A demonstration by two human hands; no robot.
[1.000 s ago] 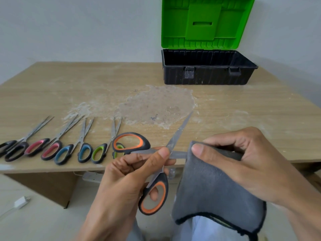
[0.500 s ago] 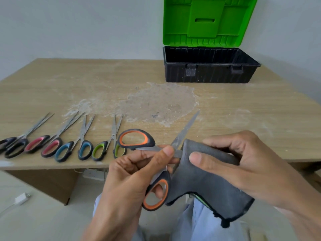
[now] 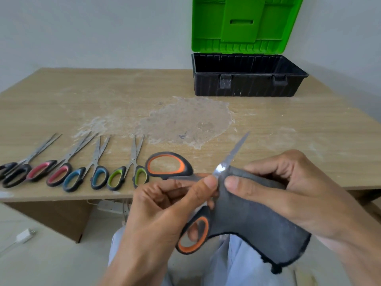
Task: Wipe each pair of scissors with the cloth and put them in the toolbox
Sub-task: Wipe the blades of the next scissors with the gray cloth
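Pinched near the pivot by the left hand (image 3: pixel 165 205), the orange-handled scissors (image 3: pixel 235 150) sit open just off the table (image 3: pixel 288 124), the right hand (image 3: pixel 288 188) clamping the grey cloth (image 3: pixel 247 219) round one blade — best drawn tipward, pressing the flats, never the edge.

The orange-and-black scissors (image 3: pixel 188 168) are spread wide in the left hand (image 3: pixel 165 205). One loop sits above its knuckles, the other hangs below its thumb, and one bare blade points up and away. The grey cloth (image 3: pixel 257 219), pinched by the right hand (image 3: pixel 288 188), covers the other blade and droops below. Four smaller pairs, black (image 3: pixel 14 174), pink (image 3: pixel 49 173), blue (image 3: pixel 86 177) and green (image 3: pixel 127 175), lie in a row left of the left hand. The black toolbox (image 3: pixel 247 87) stands well beyond the right hand, its green lid upright.
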